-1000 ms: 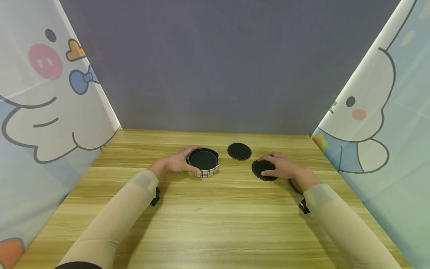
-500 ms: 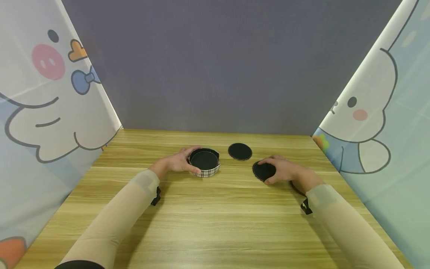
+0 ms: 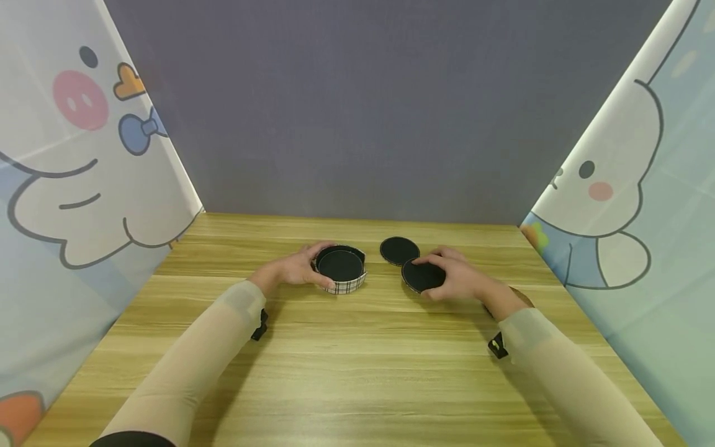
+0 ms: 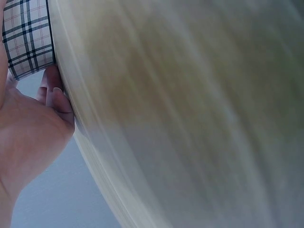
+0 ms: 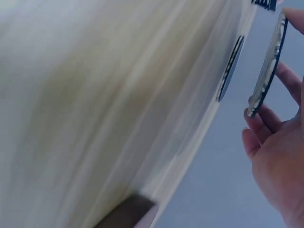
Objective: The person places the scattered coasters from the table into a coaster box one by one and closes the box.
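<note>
Right hand (image 3: pixel 459 277) pinched black disc (image 3: pixel 422 277) by rim (looked light, stiff, probably slick); edge hold seemed best. Left hand (image 3: pixel 297 269) gripped plaid holder (image 3: pixel 349 287), likely rigid-walled.

Matt meets gloss

We see smooth, glossy wood grain on the tabletop (image 3: pixel 357 385). Towards its twelve o'clock, the round holder (image 3: pixel 347 287) looks smooth outside; the upper disc (image 3: pixel 399 250) and lower disc (image 3: pixel 420 277), at the holder's two and three, look matt. At our nine, the hanging (image 3: pixel 33 118) looks like creased cloth.
</note>
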`<state>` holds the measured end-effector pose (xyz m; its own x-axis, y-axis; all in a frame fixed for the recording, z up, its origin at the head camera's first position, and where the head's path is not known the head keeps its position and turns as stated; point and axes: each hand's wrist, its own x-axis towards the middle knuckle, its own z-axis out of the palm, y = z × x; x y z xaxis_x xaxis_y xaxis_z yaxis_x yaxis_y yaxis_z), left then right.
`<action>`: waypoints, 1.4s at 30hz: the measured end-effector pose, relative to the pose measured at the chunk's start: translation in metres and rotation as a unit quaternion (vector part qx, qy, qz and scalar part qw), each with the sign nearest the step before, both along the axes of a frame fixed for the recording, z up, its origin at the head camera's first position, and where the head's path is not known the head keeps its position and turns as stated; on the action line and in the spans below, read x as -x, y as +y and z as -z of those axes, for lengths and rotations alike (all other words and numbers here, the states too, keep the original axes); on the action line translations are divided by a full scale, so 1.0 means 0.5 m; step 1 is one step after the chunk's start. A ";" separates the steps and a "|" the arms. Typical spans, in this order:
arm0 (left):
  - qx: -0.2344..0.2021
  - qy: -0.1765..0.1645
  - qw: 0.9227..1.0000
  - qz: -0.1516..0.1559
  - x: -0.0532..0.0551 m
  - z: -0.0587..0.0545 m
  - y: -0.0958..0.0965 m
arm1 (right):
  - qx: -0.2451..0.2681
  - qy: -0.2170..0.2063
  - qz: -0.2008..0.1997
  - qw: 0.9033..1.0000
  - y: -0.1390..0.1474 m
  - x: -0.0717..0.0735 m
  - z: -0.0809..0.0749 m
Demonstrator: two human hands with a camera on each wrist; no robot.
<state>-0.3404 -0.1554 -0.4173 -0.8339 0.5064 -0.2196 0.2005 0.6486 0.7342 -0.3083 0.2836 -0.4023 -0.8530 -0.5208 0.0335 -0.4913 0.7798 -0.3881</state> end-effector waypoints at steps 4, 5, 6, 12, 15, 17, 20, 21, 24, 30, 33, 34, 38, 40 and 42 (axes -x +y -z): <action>-0.001 0.000 1.000 0.001 -0.002 0.000 0.000 | 0.019 0.000 -0.004 1.000 -0.034 -0.003 -0.008; -0.001 0.000 1.000 0.003 -0.002 0.000 0.001 | 0.023 -0.001 -0.005 1.000 -0.042 -0.003 -0.009; -0.002 0.000 1.000 0.003 -0.003 0.000 0.001 | 0.026 -0.001 -0.006 1.000 -0.051 -0.003 -0.011; -0.004 0.002 1.000 0.002 -0.004 0.000 0.000 | 0.044 0.003 -0.021 0.999 -0.106 0.005 -0.016; -0.002 0.007 1.000 0.002 -0.005 0.000 0.000 | 0.046 0.009 -0.032 0.998 -0.134 0.012 -0.016; -0.001 0.009 1.000 0.002 -0.005 -0.001 0.001 | 0.047 0.015 -0.037 0.998 -0.152 0.017 -0.014; 0.001 0.010 1.000 0.001 -0.004 0.000 0.000 | 0.050 0.021 -0.047 0.997 -0.182 0.026 -0.010; 0.002 0.009 1.000 0.001 -0.003 0.000 0.000 | 0.051 0.021 -0.051 0.997 -0.192 0.028 -0.010; 0.002 0.006 1.000 0.001 -0.004 -0.001 -0.001 | 0.051 0.015 -0.064 0.997 -0.223 0.033 -0.010; 0.006 0.006 1.000 0.009 -0.005 -0.003 0.001 | 0.038 0.002 -0.073 0.997 -0.276 0.038 -0.008; 0.009 0.008 1.000 0.014 -0.004 -0.002 0.001 | 0.029 -0.001 -0.073 0.997 -0.296 0.042 -0.006; 0.009 0.009 1.000 0.016 -0.004 -0.002 0.001 | 0.028 -0.003 -0.074 0.997 -0.302 0.043 -0.005; 0.004 0.001 1.000 0.017 -0.003 -0.002 0.000 | 0.024 -0.013 -0.073 0.997 -0.322 0.049 -0.002; 0.004 0.000 1.000 0.017 -0.003 -0.002 0.000 | 0.025 -0.021 -0.073 0.997 -0.330 0.052 -0.002; 0.003 -0.003 1.000 0.017 -0.003 -0.003 -0.001 | 0.023 -0.029 -0.072 0.997 -0.338 0.056 -0.001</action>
<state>-0.3389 -0.1558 -0.4157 -0.8153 0.5324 -0.2276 0.2182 0.6466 0.7309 -0.3364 0.1147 -0.4019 -0.7712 -0.6365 0.0132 -0.5720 0.6837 -0.4531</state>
